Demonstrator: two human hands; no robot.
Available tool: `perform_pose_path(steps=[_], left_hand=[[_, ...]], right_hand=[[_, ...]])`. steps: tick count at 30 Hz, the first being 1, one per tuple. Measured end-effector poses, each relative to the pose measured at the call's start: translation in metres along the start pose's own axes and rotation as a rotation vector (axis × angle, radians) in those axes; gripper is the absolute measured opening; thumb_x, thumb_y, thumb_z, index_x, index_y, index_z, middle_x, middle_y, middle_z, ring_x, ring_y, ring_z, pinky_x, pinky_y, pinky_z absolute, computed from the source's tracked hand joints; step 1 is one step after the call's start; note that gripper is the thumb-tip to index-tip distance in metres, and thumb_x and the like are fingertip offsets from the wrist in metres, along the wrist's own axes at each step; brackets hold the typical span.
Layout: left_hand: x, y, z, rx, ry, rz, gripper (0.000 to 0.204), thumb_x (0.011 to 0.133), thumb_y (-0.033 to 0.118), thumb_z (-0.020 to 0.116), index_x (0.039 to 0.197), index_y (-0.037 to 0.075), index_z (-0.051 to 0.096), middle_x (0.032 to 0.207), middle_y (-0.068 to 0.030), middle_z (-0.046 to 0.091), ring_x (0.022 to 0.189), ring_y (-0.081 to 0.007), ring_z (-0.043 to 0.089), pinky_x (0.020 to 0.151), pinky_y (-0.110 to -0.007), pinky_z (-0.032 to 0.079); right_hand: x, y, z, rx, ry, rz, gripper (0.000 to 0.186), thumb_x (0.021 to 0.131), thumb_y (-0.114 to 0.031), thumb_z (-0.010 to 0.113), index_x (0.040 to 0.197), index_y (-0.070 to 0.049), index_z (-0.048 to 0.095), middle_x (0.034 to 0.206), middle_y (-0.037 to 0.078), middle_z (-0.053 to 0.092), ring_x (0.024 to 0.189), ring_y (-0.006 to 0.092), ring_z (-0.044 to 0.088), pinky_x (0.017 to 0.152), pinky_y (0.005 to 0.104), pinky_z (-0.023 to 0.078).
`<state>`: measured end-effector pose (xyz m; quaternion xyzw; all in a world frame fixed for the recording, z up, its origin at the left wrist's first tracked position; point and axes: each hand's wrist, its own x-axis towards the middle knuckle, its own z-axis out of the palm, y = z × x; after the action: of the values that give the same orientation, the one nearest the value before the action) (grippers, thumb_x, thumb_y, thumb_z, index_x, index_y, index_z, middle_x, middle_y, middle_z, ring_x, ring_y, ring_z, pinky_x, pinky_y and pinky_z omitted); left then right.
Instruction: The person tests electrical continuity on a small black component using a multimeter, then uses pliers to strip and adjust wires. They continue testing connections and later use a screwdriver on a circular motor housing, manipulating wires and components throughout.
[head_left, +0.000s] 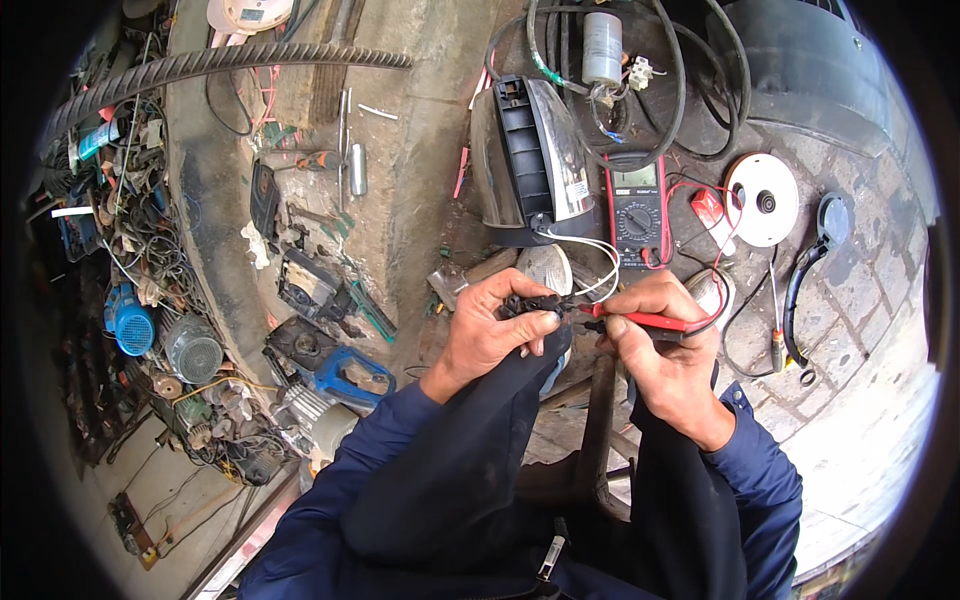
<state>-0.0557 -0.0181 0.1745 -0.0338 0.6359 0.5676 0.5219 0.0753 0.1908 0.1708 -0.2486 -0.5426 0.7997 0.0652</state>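
My left hand (478, 330) pinches a small black electrical part (532, 304) above my knee. White wires (612, 262) run from near this part to a dark, clear-sided appliance housing (520, 160) on the ground. In my right hand (665, 365) is a red test probe (655, 321), its tip pointing at the black part; whether they touch I cannot tell. A dark probe end shows just below the red one, partly hidden by the fingers. Beyond my hands lies a red-and-black multimeter (638, 218), with red and black leads looping from it toward my right hand.
Right of the multimeter lie a white disc (762, 200), a screwdriver (777, 345) and a black curved handle (803, 285). Coiled black cable surrounds a grey cylinder (602, 48). A blue-handled tool (352, 375), a ribbed steel bar (230, 62) and piled motors (193, 350) are on the left.
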Motion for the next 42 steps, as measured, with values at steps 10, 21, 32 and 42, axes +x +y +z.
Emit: perform_pose_path(steps=[10,21,32,42], left_hand=[[0.001,0.006,0.008,0.055,0.02,-0.008,0.02,0.097,0.003,0.08,0.112,0.001,0.067,0.092,-0.0079,0.076,0.069,-0.0103,0.07,0.06,-0.023,0.053],[0.002,0.005,0.01,0.043,0.037,0.006,0.019,0.098,0.004,0.08,0.111,0.001,0.067,0.092,-0.0076,0.076,0.068,-0.0097,0.07,0.059,-0.023,0.052],[0.002,0.003,0.012,0.06,0.062,0.009,0.019,0.097,0.001,0.078,0.111,0.002,0.065,0.09,-0.0082,0.075,0.067,-0.01,0.069,0.058,-0.024,0.053],[0.002,0.0,0.009,0.056,0.041,-0.015,0.019,0.097,0.001,0.079,0.112,0.001,0.066,0.093,-0.0089,0.076,0.069,-0.011,0.07,0.059,-0.024,0.053]], right_hand=[[-0.003,0.007,0.007,0.057,0.012,0.047,0.008,0.1,0.003,0.068,0.107,0.003,0.071,0.1,0.01,0.068,0.082,0.0172,0.07,0.073,0.0308,0.057],[0.001,0.011,0.001,-0.208,-0.081,-0.192,0.018,0.095,0.003,0.073,0.112,0.0,0.072,0.103,0.013,0.071,0.09,0.026,0.07,0.079,0.0362,0.057],[0.005,0.009,-0.001,-0.259,-0.134,-0.259,0.015,0.098,0.004,0.069,0.113,0.002,0.069,0.105,0.015,0.069,0.088,0.023,0.071,0.075,0.0333,0.061],[0.006,0.002,-0.004,-0.211,-0.111,-0.197,0.014,0.094,0.004,0.072,0.108,0.0,0.071,0.099,0.014,0.07,0.089,0.0265,0.07,0.078,0.0365,0.057]])
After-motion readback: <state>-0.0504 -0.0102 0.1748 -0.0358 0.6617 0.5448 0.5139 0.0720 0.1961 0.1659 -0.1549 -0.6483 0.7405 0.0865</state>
